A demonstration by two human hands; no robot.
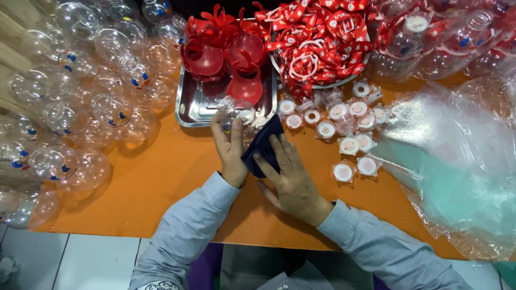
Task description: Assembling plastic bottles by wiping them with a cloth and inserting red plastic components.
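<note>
My left hand [230,150] grips a clear plastic bottle [236,111] near the front edge of a steel tray [196,104]. My right hand [287,174] presses a dark blue cloth [263,142] against the bottle's lower part. The cloth hides most of the bottle's body. Both hands are over an orange table [156,177], just in front of the tray. Several red plastic handle pieces [226,51] lie piled in the tray.
Many clear plastic bottles [80,91] are heaped at the left. A bowl of red printed straps [317,40] stands at the back. Several small clear caps with pale discs [349,126] lie right of the hands. Crumpled clear plastic bags [462,161] cover the right side.
</note>
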